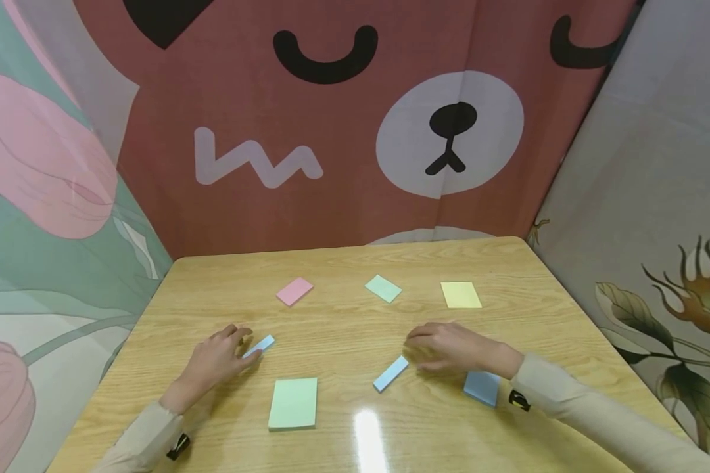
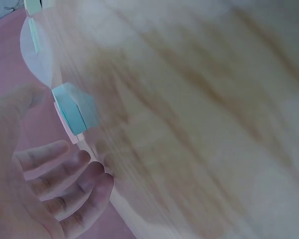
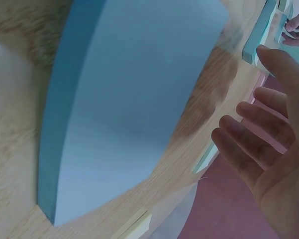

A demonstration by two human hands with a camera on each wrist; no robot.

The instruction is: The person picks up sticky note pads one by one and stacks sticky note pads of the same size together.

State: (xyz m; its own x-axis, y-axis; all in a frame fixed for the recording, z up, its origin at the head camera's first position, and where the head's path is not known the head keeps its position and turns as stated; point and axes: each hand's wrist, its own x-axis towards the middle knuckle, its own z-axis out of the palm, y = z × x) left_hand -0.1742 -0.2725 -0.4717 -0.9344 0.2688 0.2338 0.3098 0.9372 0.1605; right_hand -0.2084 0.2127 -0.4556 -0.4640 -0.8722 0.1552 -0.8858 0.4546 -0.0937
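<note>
My left hand [image 1: 219,358] is at a narrow light-blue sticky-note pad [image 1: 265,343], which lies slantwise on the table. In the left wrist view that blue pad [image 2: 72,112] sits between the thumb and the loosely bent fingers, with a gap to the fingers. Over the table's right half hovers my right hand [image 1: 452,346], fingers extended and holding nothing. Just left of its thumb lies a second narrow blue pad [image 1: 391,374]. A square blue pad [image 1: 482,387] is under the right wrist, partly hidden by the forearm; it looms large in the right wrist view.
Along the back of the wooden table [image 1: 331,328] lie a pink pad [image 1: 294,291], a pale-green pad [image 1: 383,288] and a yellow pad [image 1: 461,295]. A larger green pad [image 1: 293,404] lies at the front, left of centre. Printed curtains [image 1: 242,217] stand behind and at both sides.
</note>
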